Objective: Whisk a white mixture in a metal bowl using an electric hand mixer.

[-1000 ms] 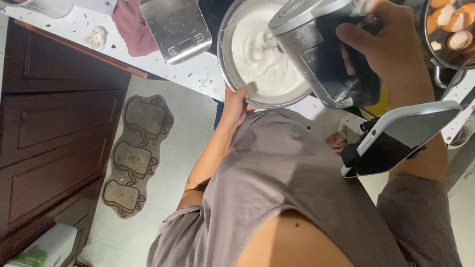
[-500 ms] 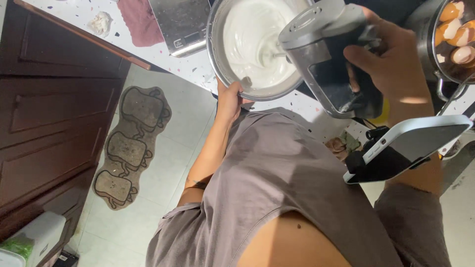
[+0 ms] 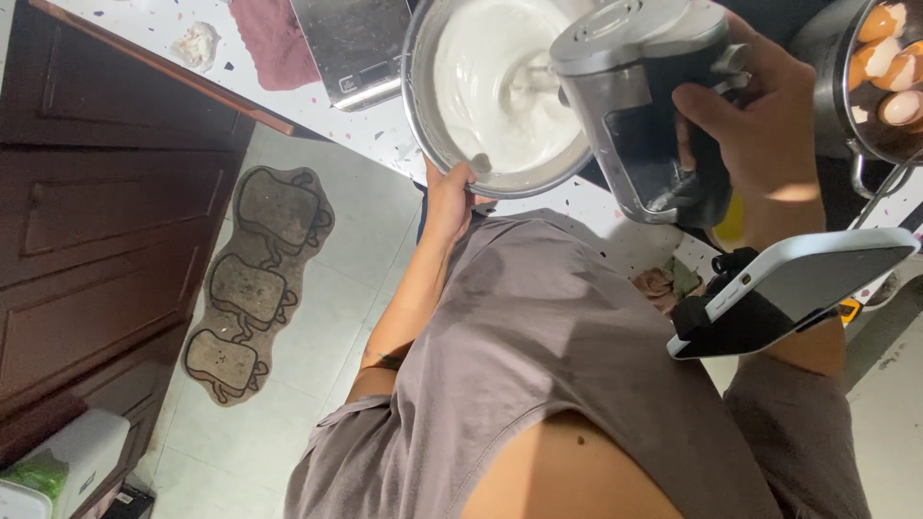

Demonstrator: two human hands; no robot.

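Right hand (image 3: 769,125) fingers clenched around the silver-and-black electric hand mixer (image 3: 644,106), its beater sunk in white whipped cream inside the round steel mixing bowl (image 3: 433,144) on the speckled white countertop (image 3: 365,125). Left hand (image 3: 450,197) grips the bowl's near rim. Around: flat steel kitchen scale (image 3: 351,43), maroon cloth (image 3: 279,29), pot of eggshells (image 3: 889,72); a mounted white-edged phone (image 3: 788,293) blocks the right forearm.

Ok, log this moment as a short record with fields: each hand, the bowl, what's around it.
left hand: grips the rim of the metal bowl
right hand: holds the hand mixer, beaters down in the bowl
bowl contents: white cream
nearby: kitchen scale, pot of eggshells, phone on a mount
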